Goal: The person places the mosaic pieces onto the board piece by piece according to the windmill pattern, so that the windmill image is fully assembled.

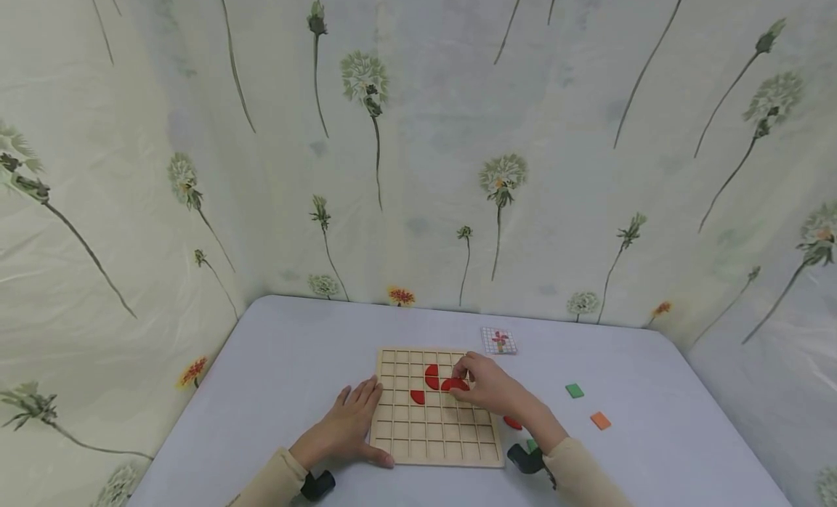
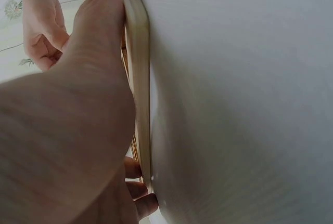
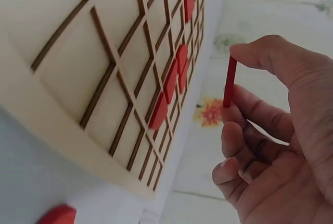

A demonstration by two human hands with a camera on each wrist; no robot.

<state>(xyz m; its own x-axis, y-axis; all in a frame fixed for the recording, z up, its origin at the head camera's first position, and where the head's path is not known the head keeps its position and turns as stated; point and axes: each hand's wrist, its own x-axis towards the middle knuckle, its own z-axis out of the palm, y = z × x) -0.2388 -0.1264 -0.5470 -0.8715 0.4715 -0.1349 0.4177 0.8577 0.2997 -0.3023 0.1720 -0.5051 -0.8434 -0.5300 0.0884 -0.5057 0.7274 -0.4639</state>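
Observation:
A wooden grid board [image 1: 434,452] lies on the table with several red quarter-round pieces [image 1: 417,397] in its cells. My right hand [image 1: 490,383] is over the board's right half. Between thumb and fingertip it pinches a thin red piece [image 3: 229,83], seen edge-on and raised off the grid in the right wrist view; its full outline is hidden. My left hand [image 1: 346,426] rests at the board's left side, fingers spread along the edge and thumb by the near left corner. In the left wrist view its fingertips [image 2: 145,206] touch the board's side.
Beyond the board lies a small pattern card [image 1: 499,341] with a pink figure on a grid. To the right are a green square [image 1: 575,391] and an orange square [image 1: 600,420]. Another red piece [image 1: 513,423] and a green piece [image 1: 532,445] lie by the right forearm. A flowered curtain [image 1: 418,158] surrounds the table.

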